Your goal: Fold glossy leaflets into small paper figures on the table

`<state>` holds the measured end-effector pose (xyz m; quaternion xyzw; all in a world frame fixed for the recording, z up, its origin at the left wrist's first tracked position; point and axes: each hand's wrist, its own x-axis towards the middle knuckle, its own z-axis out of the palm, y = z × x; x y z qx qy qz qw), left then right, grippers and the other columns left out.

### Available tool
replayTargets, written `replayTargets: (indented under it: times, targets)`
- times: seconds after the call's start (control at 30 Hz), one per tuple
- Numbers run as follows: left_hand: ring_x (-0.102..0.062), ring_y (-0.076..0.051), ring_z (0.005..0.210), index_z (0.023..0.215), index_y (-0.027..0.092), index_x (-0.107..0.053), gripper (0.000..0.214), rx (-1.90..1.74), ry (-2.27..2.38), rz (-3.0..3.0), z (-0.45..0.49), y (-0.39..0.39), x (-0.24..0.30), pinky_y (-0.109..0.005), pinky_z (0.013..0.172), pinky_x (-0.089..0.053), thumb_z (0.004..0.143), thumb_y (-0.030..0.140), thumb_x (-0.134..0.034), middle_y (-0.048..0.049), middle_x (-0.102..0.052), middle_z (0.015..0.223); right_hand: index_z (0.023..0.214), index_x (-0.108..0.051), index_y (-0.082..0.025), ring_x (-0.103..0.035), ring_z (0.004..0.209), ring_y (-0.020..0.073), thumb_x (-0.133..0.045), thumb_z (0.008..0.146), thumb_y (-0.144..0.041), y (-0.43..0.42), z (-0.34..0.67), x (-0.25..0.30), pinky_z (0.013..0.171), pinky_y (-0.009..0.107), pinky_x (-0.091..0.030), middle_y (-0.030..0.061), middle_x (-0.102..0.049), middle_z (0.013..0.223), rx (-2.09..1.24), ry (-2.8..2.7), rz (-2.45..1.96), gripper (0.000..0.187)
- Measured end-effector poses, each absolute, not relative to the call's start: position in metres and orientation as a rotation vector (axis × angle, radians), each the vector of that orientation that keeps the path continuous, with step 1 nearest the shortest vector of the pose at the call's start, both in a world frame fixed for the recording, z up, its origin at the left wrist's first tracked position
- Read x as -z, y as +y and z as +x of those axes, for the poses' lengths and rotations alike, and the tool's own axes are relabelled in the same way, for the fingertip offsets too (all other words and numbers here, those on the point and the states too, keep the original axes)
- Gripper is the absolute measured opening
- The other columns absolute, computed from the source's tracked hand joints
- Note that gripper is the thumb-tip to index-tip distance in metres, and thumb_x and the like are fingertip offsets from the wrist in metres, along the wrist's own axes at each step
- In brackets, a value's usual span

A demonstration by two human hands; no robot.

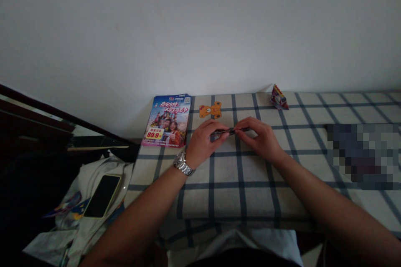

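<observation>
My left hand [206,137], with a silver watch [184,164] on its wrist, pinches the left end of a thin, dark strip [231,131]. The strip looks like folded paper, but most of it is hidden by my fingers. At its right end, my right hand [259,137] also pinches it, thumb below and fingers above. Both hands are close together, just over the checked tablecloth [225,171]. Just beyond my left hand lies a flat orange bear cutout [210,110].
A stack of printed flyers [167,121] lies at the table's left. Near the wall [216,33] stands a small folded paper piece [278,99]. A blurred-out dark item [360,154] lies at the right. Below the left edge, a phone [102,196] rests on a white bag [86,179].
</observation>
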<state>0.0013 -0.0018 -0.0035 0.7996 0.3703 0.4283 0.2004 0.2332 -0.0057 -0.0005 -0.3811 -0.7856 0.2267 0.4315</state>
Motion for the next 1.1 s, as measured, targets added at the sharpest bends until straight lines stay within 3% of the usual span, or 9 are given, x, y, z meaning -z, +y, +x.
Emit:
replayTargets:
  times: [0.33,0.6,0.8,1.1]
  targets:
    - [-0.068,-0.014,0.083,0.1,0.023,-0.077,0.005,-1.216,1.114,2.229,-0.0021,-0.0022,-0.0001,-0.026,0.076,-0.054,0.098,0.026,-0.073,0.0002,-0.073,0.09,0.102,-0.068,-0.025,-0.07,0.09,0.0225,-0.066,0.099,-0.026,-0.0058,0.234,0.0044,0.081,0.037,-0.059,0.0043,-0.073,0.096,-0.629,-1.907,-1.034,0.004]
    - [-0.069,-0.014,0.082,0.096,0.023,-0.078,0.004,-1.219,1.099,2.233,-0.0008,-0.0031,-0.0014,-0.026,0.074,-0.054,0.098,0.025,-0.074,0.0007,-0.074,0.087,0.11,-0.067,-0.024,-0.072,0.091,0.0214,-0.072,0.096,-0.029,-0.0088,0.2312,0.0023,0.084,0.037,-0.061,0.0044,-0.072,0.1,-0.739,-1.883,-1.026,0.015]
    - [-0.069,-0.014,0.081,0.096,0.024,-0.077,0.003,-1.191,1.046,2.259,0.0025,-0.004,0.003,-0.027,0.074,-0.054,0.097,0.022,-0.074,0.0008,-0.074,0.088,0.103,-0.069,-0.025,-0.07,0.091,0.0207,-0.067,0.099,-0.022,-0.0088,0.2289,-0.0005,0.08,0.035,-0.057,0.0039,-0.072,0.097,-0.657,-1.989,-0.959,0.005]
    - [-0.072,-0.015,0.09,0.104,0.024,-0.076,0.007,-1.196,1.017,2.252,0.0034,-0.0033,0.0037,-0.029,0.083,-0.059,0.098,0.024,-0.074,-0.0011,-0.076,0.097,0.101,-0.068,-0.024,-0.07,0.09,0.0208,-0.066,0.1,-0.021,-0.0086,0.2302,-0.0001,0.081,0.035,-0.057,0.0039,-0.072,0.096,-0.622,-1.977,-0.96,0.004]
